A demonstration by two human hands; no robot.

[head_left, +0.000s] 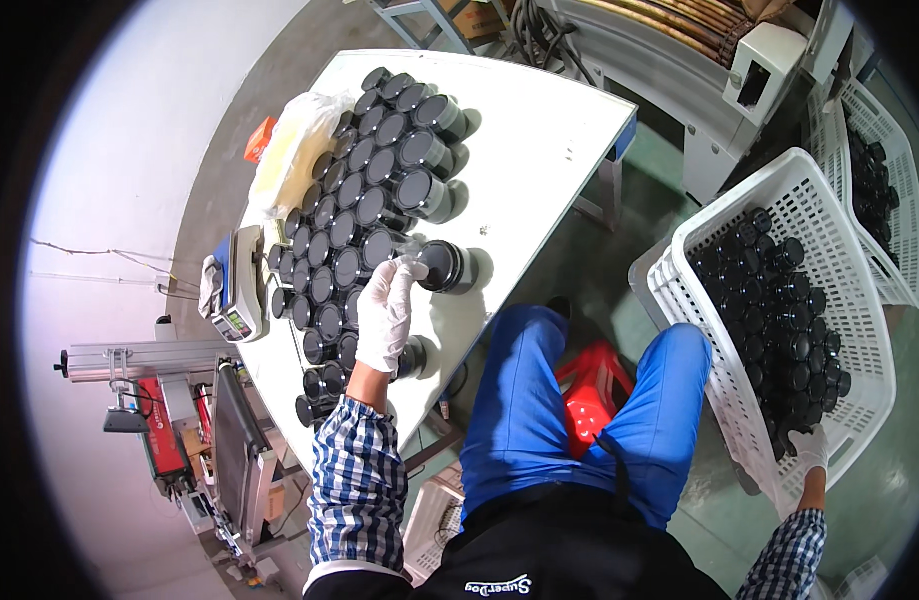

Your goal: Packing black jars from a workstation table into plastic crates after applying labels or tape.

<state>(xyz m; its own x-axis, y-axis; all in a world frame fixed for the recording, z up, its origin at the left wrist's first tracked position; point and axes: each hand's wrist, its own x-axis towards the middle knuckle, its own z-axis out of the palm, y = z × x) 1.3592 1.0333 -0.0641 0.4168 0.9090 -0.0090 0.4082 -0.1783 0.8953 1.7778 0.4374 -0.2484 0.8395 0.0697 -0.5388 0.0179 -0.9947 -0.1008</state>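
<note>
My left hand point(384, 315), in a white glove, reaches over the table with thumb and fingers pinched together at the left edge of a black-lidded jar point(441, 268). That jar stands upright at the right side of a tight group of similar clear jars with black lids point(349, 225). Low on the right, my right hand point(808, 448), also gloved, is inside the near end of a white plastic basket point(854, 350). It touches the heap of black round-topped pieces point(769, 330) there; its fingertips are partly lost among them.
The white table point(539, 130) carries a plastic bag of pale yellow material point(299, 150) and a scale point(239, 285) on its left side. A red stool point(589, 400) is between my legs. Another filled basket point(889, 190) stands beyond the first; a machine point(709, 110) borders the far right.
</note>
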